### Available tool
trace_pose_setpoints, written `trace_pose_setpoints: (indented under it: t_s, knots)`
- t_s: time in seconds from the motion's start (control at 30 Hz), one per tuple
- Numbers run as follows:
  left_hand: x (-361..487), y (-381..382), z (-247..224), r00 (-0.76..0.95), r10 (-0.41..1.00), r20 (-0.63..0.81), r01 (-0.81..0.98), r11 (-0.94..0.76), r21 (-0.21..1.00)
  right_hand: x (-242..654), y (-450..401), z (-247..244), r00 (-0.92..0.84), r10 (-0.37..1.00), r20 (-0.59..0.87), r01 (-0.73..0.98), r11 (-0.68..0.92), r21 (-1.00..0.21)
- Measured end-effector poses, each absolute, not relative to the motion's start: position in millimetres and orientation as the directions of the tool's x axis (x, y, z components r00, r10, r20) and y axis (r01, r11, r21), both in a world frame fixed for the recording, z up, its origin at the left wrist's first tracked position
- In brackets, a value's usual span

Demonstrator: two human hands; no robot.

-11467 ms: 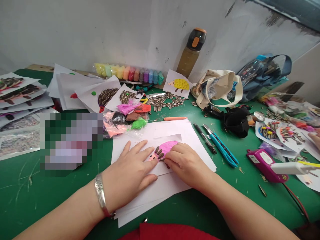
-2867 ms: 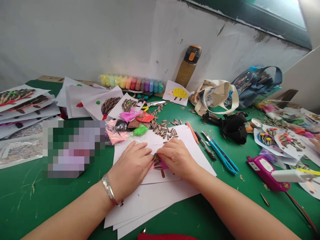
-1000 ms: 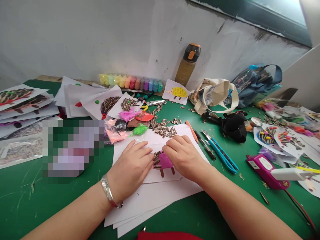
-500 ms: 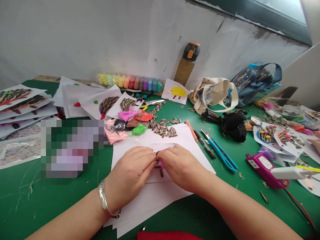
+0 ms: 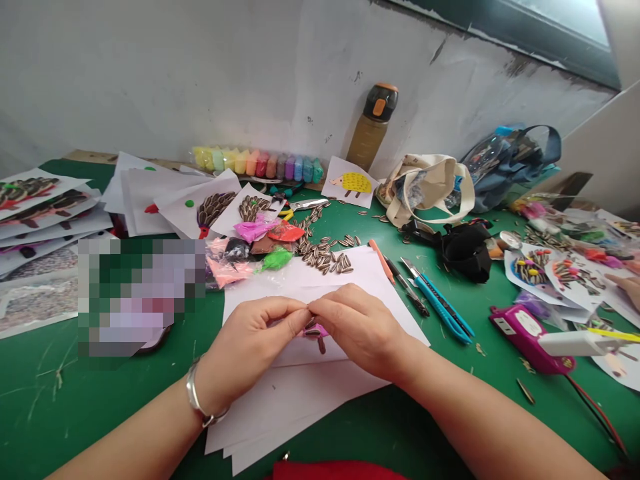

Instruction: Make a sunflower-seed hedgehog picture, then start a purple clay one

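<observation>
My left hand [image 5: 257,343], with a silver bangle at the wrist, is closed, its thumb and fingertips over a small picture on white paper [image 5: 280,407]. My right hand [image 5: 367,330] is closed as well, its fingertips meeting the left ones. Below them shows a pink clay shape [image 5: 317,329] with a brown leg-like piece [image 5: 321,345] and a sunflower seed or two on it. The fingers hide the rest of the picture and whatever they pinch. Loose sunflower seeds [image 5: 320,257] lie in a heap just beyond the hands.
Packets of coloured clay [image 5: 253,250] lie left of the seeds. A blue utility knife [image 5: 440,303], a pen [image 5: 407,290] and an orange tool [image 5: 381,261] lie to the right. Further right are a magenta glue gun or similar device [image 5: 525,340] and another person's hand [image 5: 625,290].
My left hand has drawn slightly left and its thumb now shows, uncovering more of the pink clay. My right hand stays almost in place.
</observation>
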State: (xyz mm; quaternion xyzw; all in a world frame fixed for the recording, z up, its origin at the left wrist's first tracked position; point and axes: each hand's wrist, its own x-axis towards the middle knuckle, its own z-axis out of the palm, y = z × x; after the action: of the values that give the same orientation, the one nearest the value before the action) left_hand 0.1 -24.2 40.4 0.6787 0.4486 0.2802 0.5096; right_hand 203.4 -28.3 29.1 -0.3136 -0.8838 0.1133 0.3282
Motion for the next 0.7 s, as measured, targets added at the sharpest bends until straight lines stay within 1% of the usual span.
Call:
trace_pose_setpoints:
  t_s: [0.07, 0.13, 0.17, 0.23, 0.3, 0.37, 0.43, 0.7]
  knots:
    - [-1.1, -23.7, 39.9, 0.415, 0.909, -0.047, 0.373, -0.123, 0.920, 206.6, -25.6, 30.0, -0.570, 0.662, 0.487, 0.503, 0.749, -0.431]
    - [-3.3, -22.1, 35.8, 0.381, 0.921, 0.075, 0.461, -0.260, 0.848, 211.0, -20.9, 29.9, -0.568, 0.710, 0.416, 0.538, 0.703, -0.464]
    - [-4.5, -21.1, 32.5, 0.381, 0.911, 0.161, 0.505, -0.351, 0.788, 213.4, -18.1, 29.2, -0.579, 0.729, 0.364, 0.558, 0.681, -0.475]
    - [-6.6, -18.9, 24.2, 0.430, 0.845, 0.318, 0.562, -0.526, 0.639, 218.0, -12.8, 26.6, -0.606, 0.749, 0.268, 0.591, 0.649, -0.479]
    - [-7.8, -17.2, 15.7, 0.522, 0.762, 0.383, 0.574, -0.646, 0.503, 221.4, -8.9, 22.6, -0.619, 0.760, 0.199, 0.621, 0.629, -0.467]
    - [-8.2, -16.6, 9.1, 0.577, 0.716, 0.392, 0.577, -0.698, 0.425, 223.1, -6.8, 18.3, -0.626, 0.763, 0.162, 0.647, 0.624, -0.439]
    - [-8.3, -16.8, 5.4, 0.602, 0.698, 0.387, 0.579, -0.716, 0.391, 223.4, -6.1, 14.8, -0.640, 0.755, 0.142, 0.657, 0.634, -0.408]
    - [-7.1, -18.3, 6.2, 0.645, 0.698, 0.312, 0.586, -0.713, 0.384, 221.9, -6.6, 9.8, -0.657, 0.729, 0.190, 0.649, 0.676, -0.351]
